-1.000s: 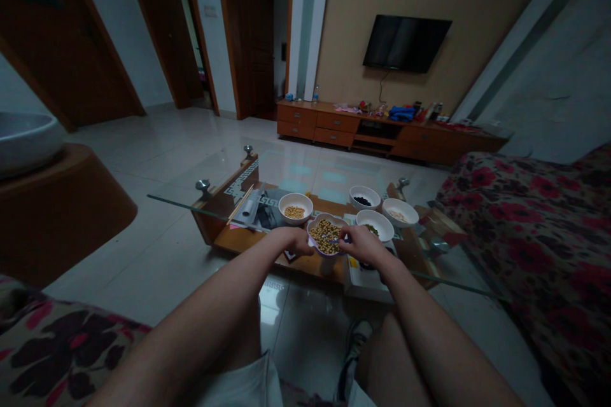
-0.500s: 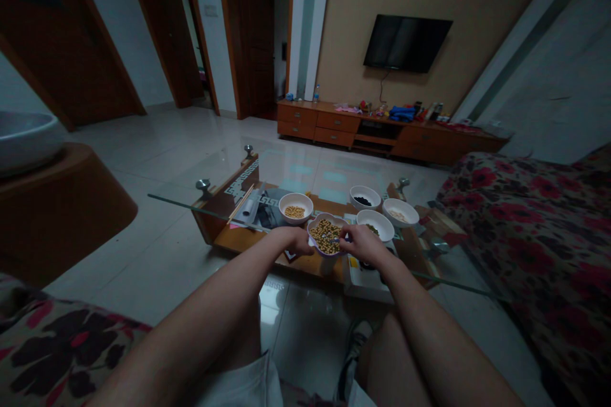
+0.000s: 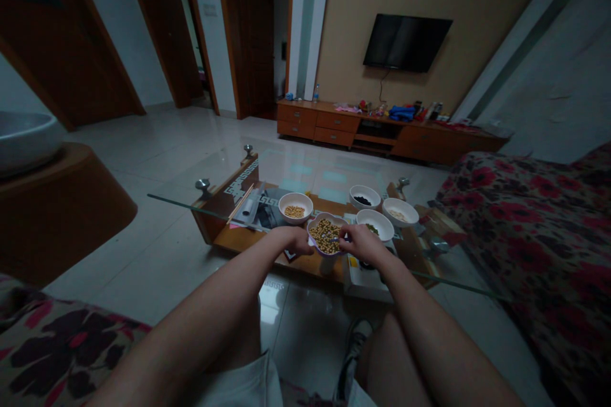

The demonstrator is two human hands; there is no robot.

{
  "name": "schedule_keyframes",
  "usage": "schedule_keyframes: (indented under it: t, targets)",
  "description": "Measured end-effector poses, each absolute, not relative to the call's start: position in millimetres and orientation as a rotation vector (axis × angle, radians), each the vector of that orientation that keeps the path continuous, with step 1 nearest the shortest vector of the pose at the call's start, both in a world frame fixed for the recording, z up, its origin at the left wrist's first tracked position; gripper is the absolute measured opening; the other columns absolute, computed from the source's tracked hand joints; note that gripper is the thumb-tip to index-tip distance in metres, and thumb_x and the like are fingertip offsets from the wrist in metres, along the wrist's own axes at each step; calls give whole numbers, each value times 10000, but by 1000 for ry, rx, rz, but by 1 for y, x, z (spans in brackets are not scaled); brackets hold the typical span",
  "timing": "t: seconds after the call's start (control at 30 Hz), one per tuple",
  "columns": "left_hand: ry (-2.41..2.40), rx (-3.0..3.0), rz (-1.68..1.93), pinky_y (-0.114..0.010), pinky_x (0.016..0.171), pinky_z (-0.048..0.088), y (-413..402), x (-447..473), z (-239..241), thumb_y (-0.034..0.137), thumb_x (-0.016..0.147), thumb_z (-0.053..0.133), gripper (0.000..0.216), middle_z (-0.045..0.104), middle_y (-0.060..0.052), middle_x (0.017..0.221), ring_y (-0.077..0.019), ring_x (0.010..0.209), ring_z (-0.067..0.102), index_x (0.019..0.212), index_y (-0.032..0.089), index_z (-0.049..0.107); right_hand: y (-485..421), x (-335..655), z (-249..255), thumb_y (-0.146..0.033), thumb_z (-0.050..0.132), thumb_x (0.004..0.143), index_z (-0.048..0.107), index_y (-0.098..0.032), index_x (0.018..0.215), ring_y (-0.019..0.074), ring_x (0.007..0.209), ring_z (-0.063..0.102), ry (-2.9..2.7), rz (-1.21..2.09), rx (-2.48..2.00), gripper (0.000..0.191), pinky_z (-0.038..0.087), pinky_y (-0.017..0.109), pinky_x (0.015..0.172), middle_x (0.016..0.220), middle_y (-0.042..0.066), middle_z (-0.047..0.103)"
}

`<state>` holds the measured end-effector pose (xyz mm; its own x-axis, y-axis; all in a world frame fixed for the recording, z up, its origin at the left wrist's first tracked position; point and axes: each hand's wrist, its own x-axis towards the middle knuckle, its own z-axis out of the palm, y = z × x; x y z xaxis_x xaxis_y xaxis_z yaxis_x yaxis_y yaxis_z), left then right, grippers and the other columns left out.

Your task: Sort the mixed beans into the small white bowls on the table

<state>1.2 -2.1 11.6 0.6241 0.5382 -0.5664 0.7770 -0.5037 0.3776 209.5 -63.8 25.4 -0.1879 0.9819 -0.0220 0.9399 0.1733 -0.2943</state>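
Flower bowl [image 3: 338,220]: we are seeing it at the near edge of the glass table [image 3: 191,199], between our hands; we are unable to tell whether the glass is bearing its full weight.
Left hand [image 3: 300,240]: we are gripping the bowl's left rim with the fingers closed; part of this grip is hiding from view.
Right hand [image 3: 356,241]: we are pinching a small spoon [image 3: 335,240], fingertips together, its far end reaching over the beans; its exact shape is blurring.
Table edge: we are judging this the main hazard; a slackening left grip could be letting the bowl tip toward our legs.
Spoon: we are rating spillage as likely if it is lifting too briskly or pressing against the wall, flicking beans over the rim.
Near bowl [image 3: 382,221]: it is standing just beyond the right hand, which is partly covering it; a wide sideways sweep could be knocking it. It is holding a little greenish content [image 3: 372,229].
Mixed beans [image 3: 324,234]: yellowish and darker pieces are covering most of the flower bowl's floor.
Left bowl [image 3: 296,196]: it is holding pale yellow beans [image 3: 294,211].
Back bowl [image 3: 365,189]: it is holding black beans [image 3: 363,201].
Right bowl [image 3: 407,207]: it is holding whitish pieces [image 3: 397,216], too small for us to be identifying.
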Motion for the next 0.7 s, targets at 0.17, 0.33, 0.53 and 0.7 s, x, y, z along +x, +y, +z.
schedule_keyframes:
  t: [0.17, 0.33, 0.53, 0.7]
  targets:
    - [1024, 2266, -512, -267, 626, 495, -2, 1, 11, 373, 753, 540, 366, 685, -82, 924, -180, 696, 618, 1025, 154, 648, -63, 211, 24, -227, 591, 729, 674, -196, 804, 126, 652, 543, -2284, 363, -1861, 116, 285, 215, 547, 757, 26, 663]
    - [1040, 2248, -522, -262, 594, 490, -2, 2, 11, 381, 764, 537, 364, 685, -85, 906, -179, 682, 615, 1020, 148, 651, -61, 210, 23, -251, 587, 746, 680, -194, 813, 133, 674, 555, -2311, 366, -1863, 128, 297, 219, 559, 781, 32, 669]
    - [1029, 2229, -501, -266, 581, 488, -1, 2, 9, 361, 759, 535, 349, 685, -81, 870, -177, 660, 616, 1008, 148, 655, -62, 210, 21, -280, 575, 760, 682, -202, 826, 137, 678, 556, -2317, 338, -1883, 147, 283, 222, 548, 796, 35, 671]
    - [1025, 2225, -468, -252, 558, 480, 0, 1, 6, 351, 748, 550, 334, 686, -70, 843, -167, 629, 608, 997, 155, 653, -61, 212, 19, -275, 567, 758, 679, -205, 823, 134, 673, 548, -2322, 354, -1851, 147, 296, 219, 562, 797, 31, 673]
